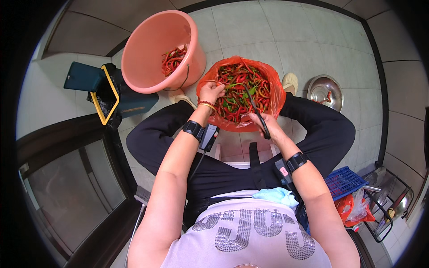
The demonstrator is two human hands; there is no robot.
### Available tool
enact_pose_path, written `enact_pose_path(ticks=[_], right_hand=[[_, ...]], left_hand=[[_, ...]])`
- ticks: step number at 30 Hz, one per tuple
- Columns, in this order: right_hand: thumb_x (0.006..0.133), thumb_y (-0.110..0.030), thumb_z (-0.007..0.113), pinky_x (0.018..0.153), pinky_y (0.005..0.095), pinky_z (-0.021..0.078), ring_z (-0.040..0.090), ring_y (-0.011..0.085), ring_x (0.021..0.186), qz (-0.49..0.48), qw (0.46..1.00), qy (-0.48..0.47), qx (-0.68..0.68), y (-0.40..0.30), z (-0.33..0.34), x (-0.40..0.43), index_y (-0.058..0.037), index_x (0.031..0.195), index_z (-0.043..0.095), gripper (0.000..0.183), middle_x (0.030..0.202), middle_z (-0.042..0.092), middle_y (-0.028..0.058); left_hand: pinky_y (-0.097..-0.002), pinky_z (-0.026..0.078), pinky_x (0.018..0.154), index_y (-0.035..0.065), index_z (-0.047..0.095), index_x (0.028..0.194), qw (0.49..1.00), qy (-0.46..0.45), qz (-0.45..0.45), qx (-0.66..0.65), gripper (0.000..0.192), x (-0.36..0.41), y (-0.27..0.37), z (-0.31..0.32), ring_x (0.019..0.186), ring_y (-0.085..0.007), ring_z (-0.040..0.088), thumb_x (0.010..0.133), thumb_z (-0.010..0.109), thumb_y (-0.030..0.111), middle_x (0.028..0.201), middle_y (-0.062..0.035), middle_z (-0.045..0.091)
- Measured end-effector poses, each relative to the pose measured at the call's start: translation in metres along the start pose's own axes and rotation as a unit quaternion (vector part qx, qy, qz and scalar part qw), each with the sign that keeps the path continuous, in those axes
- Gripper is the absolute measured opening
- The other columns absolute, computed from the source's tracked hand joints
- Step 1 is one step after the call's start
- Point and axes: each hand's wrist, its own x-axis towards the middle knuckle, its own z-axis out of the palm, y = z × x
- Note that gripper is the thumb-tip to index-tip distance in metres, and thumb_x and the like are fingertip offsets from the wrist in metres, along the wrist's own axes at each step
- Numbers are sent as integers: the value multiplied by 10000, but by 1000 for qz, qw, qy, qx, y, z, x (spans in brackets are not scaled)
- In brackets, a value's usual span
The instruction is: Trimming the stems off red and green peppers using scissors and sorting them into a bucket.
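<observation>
A red plastic bag [275, 75] full of red chili peppers [239, 78] with green stems and leaves stands open between my feet. Over its left side, my left hand [212, 92] pinches a chili pepper, whose green stem points right towards the scissors. My right hand [266, 124] holds black-handled scissors [257, 112] over the bag, blades pointing up and left among the peppers and leaves. Whether the blades touch the stem cannot be told. To the left of the bag, a pink plastic bucket [144, 57] holds more red chili peppers [174, 61].
A steel bowl [317, 85] with pepper pieces rests on the tiled floor at right. At left stands a dark bin with a yellow rim [115, 97]. A blue plastic basket [347, 182] and a black wire rack [385, 231] are at lower right; a brush [143, 195] is at lower left.
</observation>
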Motion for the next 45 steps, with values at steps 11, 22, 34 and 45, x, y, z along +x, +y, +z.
enact_pose_path(ticks=[11,22,34,45], right_hand=[[709,-585,554,348,195,279,389,70,366,21,999,-19,32,-6,5,-7,-93,666,471,500,461,387,-26],[687,-616,555,369,239,321,420,94,380,-5,999,21,-29,1,5,1,-46,664,523,572,450,403,-13],[709,-509,618,305,210,310,407,76,319,11,995,70,64,6,4,9,-82,593,482,463,434,407,-19],[726,-473,621,324,191,302,399,61,332,-3,979,135,155,-6,-6,12,-97,601,460,428,450,420,-16]], left_hand=[[-239,510,656,-28,523,929,997,-62,25,-42,184,-31,0,19,724,-158,597,782,591,60,830,-97,585],[-235,496,697,-26,508,934,996,-80,18,-39,166,-29,1,26,776,-159,585,806,567,61,855,-91,566],[-240,427,576,6,566,830,903,50,315,287,125,-9,85,-26,685,-91,538,764,602,106,752,-30,570],[-400,462,533,52,579,731,610,165,412,657,108,18,108,-68,626,-298,576,736,532,149,701,-136,567]])
